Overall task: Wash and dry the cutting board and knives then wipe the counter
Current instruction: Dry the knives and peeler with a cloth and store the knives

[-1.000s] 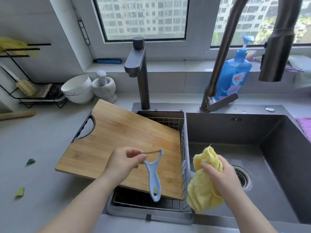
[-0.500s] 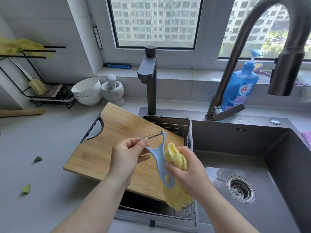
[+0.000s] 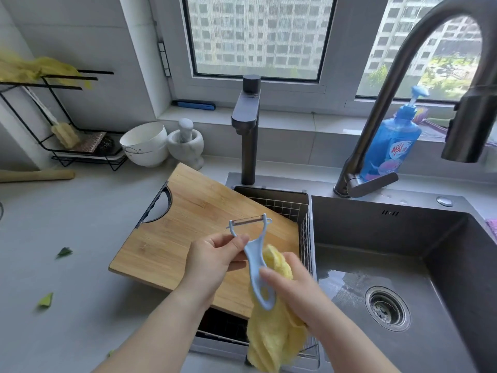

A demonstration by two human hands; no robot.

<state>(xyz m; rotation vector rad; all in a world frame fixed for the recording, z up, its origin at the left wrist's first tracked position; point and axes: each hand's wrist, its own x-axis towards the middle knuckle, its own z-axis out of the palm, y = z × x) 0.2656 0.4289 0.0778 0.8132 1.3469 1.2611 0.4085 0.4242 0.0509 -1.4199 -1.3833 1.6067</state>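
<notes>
My left hand (image 3: 215, 261) pinches a light blue peeler (image 3: 255, 262) near its head, blade end up. My right hand (image 3: 293, 289) grips a yellow cloth (image 3: 274, 337) and holds it against the back of the peeler's handle. Both hands hover over the near right corner of a wooden cutting board (image 3: 188, 232), which lies across the counter (image 3: 80, 265) and a wire drain basket (image 3: 285, 207) at the sink's left side. I see no knife.
The dark sink basin (image 3: 376, 251) with its drain (image 3: 387, 308) lies right, under a tall tap (image 3: 403, 76). A second tap (image 3: 247, 125), blue soap bottle (image 3: 395, 141), white bowls (image 3: 145, 144), mortar (image 3: 185, 141) and rack (image 3: 67, 125) stand behind. Green scraps (image 3: 64, 251) lie on the counter.
My right hand brought the yellow cloth from over the sink leftward to the peeler and now holds it against the handle. My left hand raised the peeler slightly.
</notes>
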